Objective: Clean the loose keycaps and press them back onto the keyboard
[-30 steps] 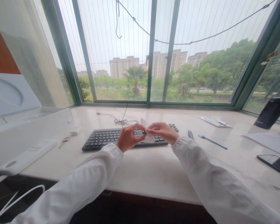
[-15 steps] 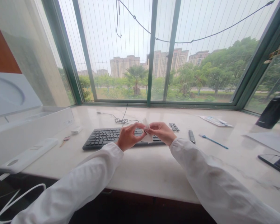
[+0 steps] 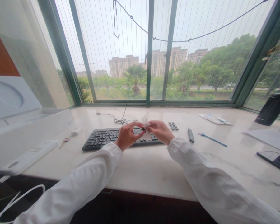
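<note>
Between finger and thumb, my left hand (image 3: 128, 135) pinches a small black keycap (image 3: 143, 128) above the keyboard. My right hand (image 3: 161, 132) is closed on a thin white tissue (image 3: 145, 120), which touches the keycap and hangs down between the hands. Beneath both hands lies a black keyboard (image 3: 100, 138), its right part largely hidden by them. Several loose keycaps (image 3: 173, 126) rest on the table just beyond the right hand.
Right of the keyboard lie a dark grey stick-like tool (image 3: 190, 135), a blue thin brush (image 3: 213, 140), a plastic packet (image 3: 214, 119) and a phone (image 3: 274, 160). A coiled cable (image 3: 121, 120) lies behind it. At left are a key (image 3: 64, 142), a white adapter (image 3: 76, 131) and a power strip (image 3: 29, 157).
The keycap shows more plainly between the left fingers now, and the tissue has shifted slightly against it. Both hands stay nearly in place; the view has moved a little.
</note>
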Demonstrator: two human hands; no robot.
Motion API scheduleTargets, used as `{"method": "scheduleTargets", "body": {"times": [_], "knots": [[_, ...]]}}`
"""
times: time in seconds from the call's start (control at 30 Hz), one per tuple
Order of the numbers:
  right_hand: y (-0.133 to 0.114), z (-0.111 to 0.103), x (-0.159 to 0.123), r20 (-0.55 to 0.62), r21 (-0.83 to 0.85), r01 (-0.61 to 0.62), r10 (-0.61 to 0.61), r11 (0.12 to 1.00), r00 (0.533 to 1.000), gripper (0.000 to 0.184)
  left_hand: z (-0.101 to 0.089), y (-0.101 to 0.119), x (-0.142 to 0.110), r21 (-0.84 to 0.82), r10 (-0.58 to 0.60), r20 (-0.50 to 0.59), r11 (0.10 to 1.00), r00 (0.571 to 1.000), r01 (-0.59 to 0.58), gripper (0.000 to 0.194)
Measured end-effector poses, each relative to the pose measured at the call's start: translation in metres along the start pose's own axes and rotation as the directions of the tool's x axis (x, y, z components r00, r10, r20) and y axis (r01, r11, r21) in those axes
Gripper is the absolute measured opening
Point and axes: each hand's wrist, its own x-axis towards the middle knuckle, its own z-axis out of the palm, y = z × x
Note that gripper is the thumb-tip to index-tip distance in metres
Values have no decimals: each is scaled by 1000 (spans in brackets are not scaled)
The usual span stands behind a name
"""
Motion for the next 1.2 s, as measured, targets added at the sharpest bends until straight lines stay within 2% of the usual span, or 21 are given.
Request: {"method": "scheduleTargets", "body": {"times": [0.2, 0.37, 0.5, 0.67, 0.8, 0.93, 1.1, 1.2], "knots": [[2, -5, 2, 73, 226, -126, 112, 966, 991, 46, -1, 0, 1, 12, 23, -9, 1000, 1000, -23, 23], [-2, -4, -1, 94, 232, -114, 94, 966, 991, 51, -2, 0, 1, -67, 89, -25, 994, 996, -91, 24], [-5, 0, -4, 150, 283, -91, 50, 955, 987, 55, -3, 0, 0, -89, 65, -31, 994, 997, -67, 22], [-1, 1, -2, 49, 279, -54, 42, 959, 998, 56, -1, 1, -1, 11, -10, -75, 1000, 997, 10, 20], [2, 2, -1, -29, 215, -25, 32, 976, 999, 50, -3, 2, 0, -4, -33, -53, 999, 998, 32, 20], [5, 1, 0, -16, 201, -7, 11, 980, 1000, 49, -4, 3, 1, -53, -61, -44, 997, 997, 59, 16], [10, 0, 2, -25, 142, -12, 15, 990, 1000, 50, 1, 2, -1, -181, -165, -20, 971, 986, 158, 17], [10, 1, 3, -44, 120, -33, 38, 992, 998, 49, 2, 2, -2, -159, -162, -42, 975, 986, 153, 15]]}}
